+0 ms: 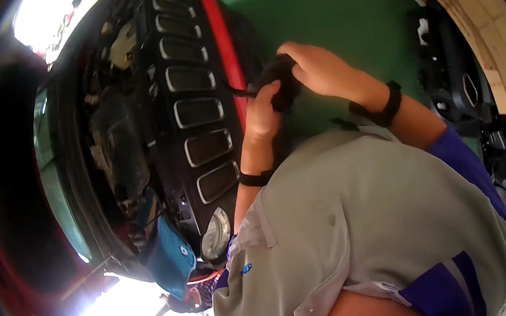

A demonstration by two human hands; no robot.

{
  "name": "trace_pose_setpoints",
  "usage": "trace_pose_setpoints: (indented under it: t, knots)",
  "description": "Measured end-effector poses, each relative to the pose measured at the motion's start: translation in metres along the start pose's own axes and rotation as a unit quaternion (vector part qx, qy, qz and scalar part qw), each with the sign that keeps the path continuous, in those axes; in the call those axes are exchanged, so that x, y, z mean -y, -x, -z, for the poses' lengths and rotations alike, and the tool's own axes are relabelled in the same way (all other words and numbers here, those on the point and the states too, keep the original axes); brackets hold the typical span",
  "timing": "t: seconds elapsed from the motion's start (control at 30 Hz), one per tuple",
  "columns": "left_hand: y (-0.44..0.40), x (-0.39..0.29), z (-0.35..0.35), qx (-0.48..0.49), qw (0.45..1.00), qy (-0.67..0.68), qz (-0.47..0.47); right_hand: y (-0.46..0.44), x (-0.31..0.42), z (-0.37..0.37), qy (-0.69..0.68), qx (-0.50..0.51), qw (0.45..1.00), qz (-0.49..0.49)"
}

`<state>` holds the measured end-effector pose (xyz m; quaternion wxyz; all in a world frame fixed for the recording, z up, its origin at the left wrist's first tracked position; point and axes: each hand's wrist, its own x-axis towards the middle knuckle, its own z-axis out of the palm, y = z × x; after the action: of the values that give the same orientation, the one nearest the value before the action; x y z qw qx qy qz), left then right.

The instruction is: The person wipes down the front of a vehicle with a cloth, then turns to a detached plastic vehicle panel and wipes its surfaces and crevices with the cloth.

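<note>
Both hands are clamped on one dark object (283,83) (too blurred to make out), held just beside the car's front grille (193,96), above the green floor (330,16). The left hand (262,114) grips its near side, thumb up; the right hand (318,69) wraps the far side. A thin dark piece (243,93) sticks out toward the red strip (222,35) — whether it touches, I cannot tell.

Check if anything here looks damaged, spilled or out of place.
Nothing is plainly damaged or spilled. The black parts jumbled beside the boards look untidy, as if set down loosely. The car's engine bay is exposed, perhaps deliberately. The dark part between the left hand and right hand is too blurred to judge.
</note>
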<state>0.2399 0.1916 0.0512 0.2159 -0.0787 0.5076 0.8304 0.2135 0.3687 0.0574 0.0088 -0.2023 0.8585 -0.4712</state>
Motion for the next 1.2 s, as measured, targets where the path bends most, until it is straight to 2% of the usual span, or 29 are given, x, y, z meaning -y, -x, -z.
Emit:
trace_pose_setpoints:
  t: [0.1,0.2,0.3,0.4,0.47,0.5,0.53,0.63,0.7,0.73,0.77,0.83,0.87,0.93,1.03,1.1,1.2]
  knots:
    - [-0.02,0.014,-0.026,0.028,1.0,0.01,-0.001,0.018,-0.026,0.025,-0.146,-0.045,0.984,-0.087]
    - [-0.028,0.03,-0.054,0.048,0.999,-0.004,0.005,0.048,-0.028,0.052,-0.16,-0.055,0.972,-0.166]
    - [-0.036,0.048,-0.085,0.015,0.999,0.011,0.03,0.071,-0.036,0.076,-0.014,-0.047,0.992,-0.114]
    - [-0.047,0.064,-0.107,0.076,0.996,-0.042,-0.026,0.087,-0.026,0.099,0.169,0.015,0.979,-0.112]
    - [-0.055,0.073,-0.116,0.072,0.996,-0.013,-0.049,0.101,0.01,0.132,0.287,-0.011,0.957,-0.037]
    - [-0.058,0.072,-0.125,0.078,0.996,-0.016,-0.051,0.106,0.04,0.155,0.249,-0.056,0.966,0.031]
    - [-0.057,0.066,-0.138,0.085,0.995,-0.019,-0.049,0.11,0.068,0.177,0.232,-0.011,0.971,0.064]
    - [-0.052,0.047,-0.174,0.102,0.994,-0.036,-0.035,0.133,0.119,0.195,0.178,-0.064,0.958,0.214]
    - [-0.056,0.039,-0.183,0.138,0.988,-0.058,-0.03,0.147,0.137,0.188,0.192,-0.128,0.937,0.263]
    - [-0.054,0.039,-0.192,0.136,0.983,-0.108,-0.057,0.154,0.142,0.184,0.206,-0.164,0.925,0.273]
    - [-0.05,0.039,-0.204,0.13,0.975,-0.158,-0.089,0.158,0.147,0.18,0.22,-0.198,0.916,0.271]
    - [-0.045,0.035,-0.224,0.113,0.966,-0.218,-0.082,0.168,0.151,0.175,0.244,-0.265,0.894,0.265]
    - [-0.045,0.041,-0.236,0.123,0.962,-0.213,-0.122,0.172,0.154,0.172,0.25,-0.293,0.887,0.255]
    - [-0.054,0.042,-0.24,0.244,0.955,-0.155,-0.06,0.176,0.157,0.167,0.265,-0.337,0.874,0.228]
    - [-0.054,0.047,-0.255,0.293,0.945,-0.146,0.004,0.182,0.162,0.157,0.282,-0.388,0.859,0.178]
    - [-0.062,0.058,-0.253,0.346,0.924,-0.163,-0.012,0.184,0.162,0.152,0.27,-0.408,0.863,0.124]
    - [-0.063,0.062,-0.257,0.386,0.903,-0.188,0.014,0.191,0.146,0.156,0.203,-0.383,0.9,-0.032]
